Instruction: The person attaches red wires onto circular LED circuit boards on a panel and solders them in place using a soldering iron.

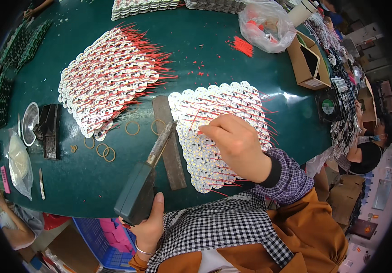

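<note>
My left hand (148, 230) grips the dark green handle of a soldering gun (137, 191). Its metal barrel slants up over a flat grey bar, and the tip ends beside the left edge of a panel of round white LED boards (200, 159). Above this panel my right hand (237, 141) is closed in a pinch, with a thin red wire (196, 119) at its fingertips. Red wires lie across the panel's upper rows and stick out to its right. Part of the panel is hidden under my right hand.
Another wired panel (109, 77) lies at the upper left. Rubber bands (132, 128), a black stand (50, 132), a metal bowl (30, 123) and a plastic bag (19, 164) are on the left. Cut red wires (242, 46), a clear bag (269, 29) and a cardboard box (303, 68) sit far right.
</note>
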Motion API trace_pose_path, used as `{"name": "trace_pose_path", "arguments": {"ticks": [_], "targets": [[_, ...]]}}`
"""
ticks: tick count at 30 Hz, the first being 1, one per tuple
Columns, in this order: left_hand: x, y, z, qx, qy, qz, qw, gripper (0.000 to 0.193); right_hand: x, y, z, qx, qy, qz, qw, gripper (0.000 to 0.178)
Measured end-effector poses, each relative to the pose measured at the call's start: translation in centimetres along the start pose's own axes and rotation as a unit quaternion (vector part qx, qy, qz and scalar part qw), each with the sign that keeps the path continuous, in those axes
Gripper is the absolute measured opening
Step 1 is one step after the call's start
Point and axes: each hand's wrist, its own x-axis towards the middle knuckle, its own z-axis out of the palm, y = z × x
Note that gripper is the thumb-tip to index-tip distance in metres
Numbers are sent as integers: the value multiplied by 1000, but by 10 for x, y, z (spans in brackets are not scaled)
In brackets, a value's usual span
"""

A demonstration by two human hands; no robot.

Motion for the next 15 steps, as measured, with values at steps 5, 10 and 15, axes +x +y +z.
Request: {"name": "trace_pose_path", "arguments": {"ticks": [5, 10, 15], "targets": [[1, 8, 3, -38, 27, -28, 999, 40, 16, 10, -9, -30, -13, 30, 999, 15], [3, 27, 6, -112, 48, -79, 989, 37, 33, 16, -3, -43, -29, 29, 998, 10], [1, 21, 4, -135, 70, -60, 986, 40, 37, 12, 10, -10, -73, 56, 996, 9]]}}
